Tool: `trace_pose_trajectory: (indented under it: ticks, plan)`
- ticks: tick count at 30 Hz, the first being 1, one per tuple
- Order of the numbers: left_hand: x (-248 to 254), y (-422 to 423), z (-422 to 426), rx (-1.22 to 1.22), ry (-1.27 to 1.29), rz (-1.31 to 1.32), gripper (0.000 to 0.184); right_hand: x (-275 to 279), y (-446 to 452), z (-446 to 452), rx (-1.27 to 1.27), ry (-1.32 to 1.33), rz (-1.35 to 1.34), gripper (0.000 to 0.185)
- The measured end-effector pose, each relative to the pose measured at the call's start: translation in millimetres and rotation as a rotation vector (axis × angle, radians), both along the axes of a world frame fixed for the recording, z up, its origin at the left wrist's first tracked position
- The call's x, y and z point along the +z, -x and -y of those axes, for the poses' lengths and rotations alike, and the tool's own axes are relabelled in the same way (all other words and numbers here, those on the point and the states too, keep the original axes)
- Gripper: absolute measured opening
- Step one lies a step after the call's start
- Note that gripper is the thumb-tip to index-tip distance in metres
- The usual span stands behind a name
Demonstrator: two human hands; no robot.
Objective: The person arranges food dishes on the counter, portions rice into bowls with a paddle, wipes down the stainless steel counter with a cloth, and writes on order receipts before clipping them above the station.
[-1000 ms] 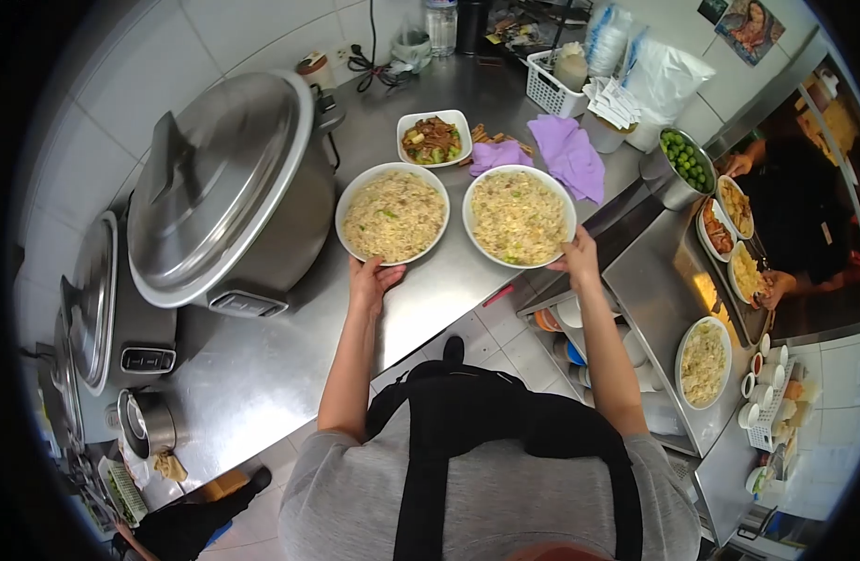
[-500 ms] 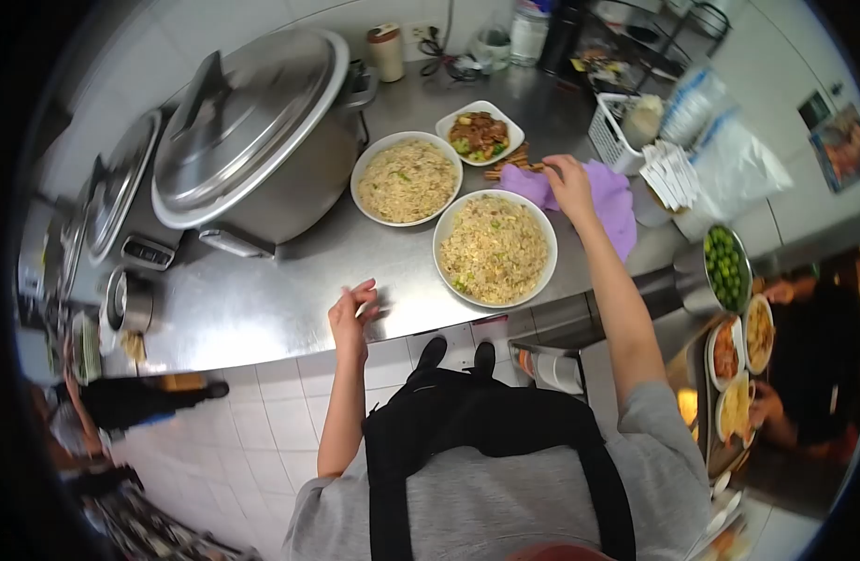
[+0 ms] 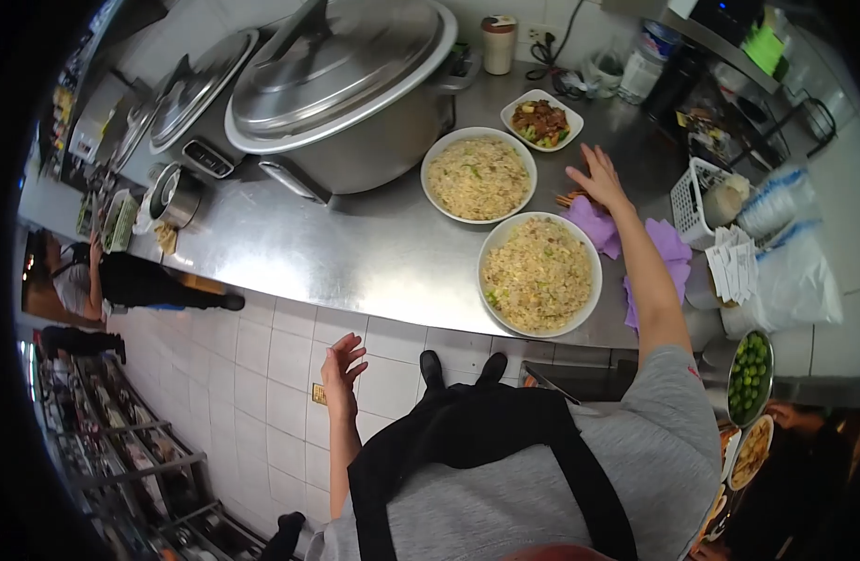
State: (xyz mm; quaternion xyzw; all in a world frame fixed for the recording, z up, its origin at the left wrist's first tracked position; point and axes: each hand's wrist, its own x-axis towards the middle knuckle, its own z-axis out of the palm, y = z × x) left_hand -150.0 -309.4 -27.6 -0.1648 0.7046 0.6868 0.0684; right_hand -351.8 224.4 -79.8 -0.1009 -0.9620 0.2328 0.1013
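Note:
My right hand (image 3: 600,179) reaches over the counter with its fingers spread, holding nothing that I can see. Under and beside it lie some short brown sticks (image 3: 567,200) and a crumpled purple cloth (image 3: 669,252); my wrist hides part of both. Just to its left are two white bowls of fried rice, one nearer (image 3: 540,274) and one farther (image 3: 479,175). Beyond my fingers sits a square white dish of meat and vegetables (image 3: 542,123). Out past the counter's front edge, my left hand (image 3: 342,372) hangs over the tiled floor, open, fingers apart.
Large lidded steel cookers (image 3: 355,122) occupy the counter's left. A white basket (image 3: 694,208), plastic bags (image 3: 799,280) and paper packets (image 3: 731,264) stand at right. Near the lower right is a metal container of green fruit (image 3: 750,374). Another person (image 3: 121,276) stands at far left.
My right hand has spread its fingers and lifted from the purple cloth's edge toward the dish. My left hand has drawn back from the counter. The view has turned left.

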Motion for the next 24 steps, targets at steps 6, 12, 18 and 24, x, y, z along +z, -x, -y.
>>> trace_pose_trajectory:
  ticks: [6, 12, 18, 24]
  plan:
    - [-4, -17, 13, 0.065, -0.011, -0.003, 0.066, 5, -15, 23, 0.12, -0.187, 0.146, 0.065]
    - [-13, -29, 18, 0.087, -0.044, -0.012, 0.065, -16, -56, -11, -0.111, -0.294, -0.191, 0.028]
    - [-11, -37, 28, 0.127, -0.053, -0.052, 0.06, -19, -62, -75, -0.232, -0.554, -0.466, 0.034]
    - [-23, -45, 51, 0.198, -0.088, -0.072, 0.053, -21, -128, -30, 0.032, -0.422, -0.21, 0.033]
